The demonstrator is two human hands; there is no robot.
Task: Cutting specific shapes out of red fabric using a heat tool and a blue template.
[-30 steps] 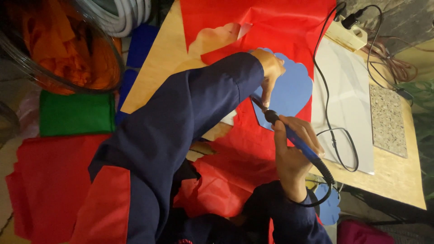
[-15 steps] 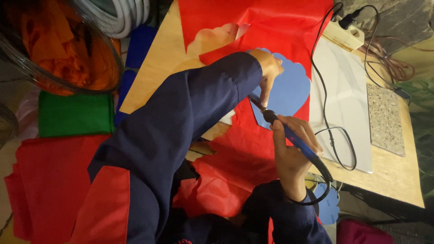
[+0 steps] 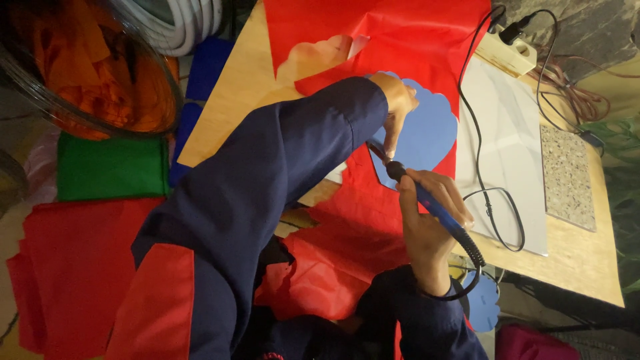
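Little has moved since half a second ago: the right hand [image 3: 427,223] has kept its grip and place, and the tip of its tool has crept only slightly along the lower left edge of the blue template [image 3: 423,137]. The left hand [image 3: 397,103] stays pressed on that template as before.

The right hand is clenched around a blue-handled hot cutting tool [image 3: 427,200], held like a pen, its dark tip pointing toward 10 o'clock and meeting the edge of the template. A coiled black cord [image 3: 490,213] runs from the back of the tool at 4 o'clock, loops over a white sheet [image 3: 507,133], and climbs toward a power strip [image 3: 507,50] at 1 o'clock from the hands.

The left hand reaches in from 8 o'clock in a dark blue sleeve [image 3: 267,180]; its fingers press down flat on the template, thumb pointing down toward the tool tip, grasping nothing.

The template, scalloped at its edge, lies on red fabric [image 3: 373,40] spread over a wooden table [image 3: 227,100]. A scalloped hole in the fabric shows bare wood at 11 o'clock from the left hand. A speckled grey slab [image 3: 567,177] lies at 3 o'clock on the table. Off the table toward 9 o'clock sit a clear bowl of orange scraps [image 3: 87,67], green cloth [image 3: 110,167] and more red cloth [image 3: 80,267]
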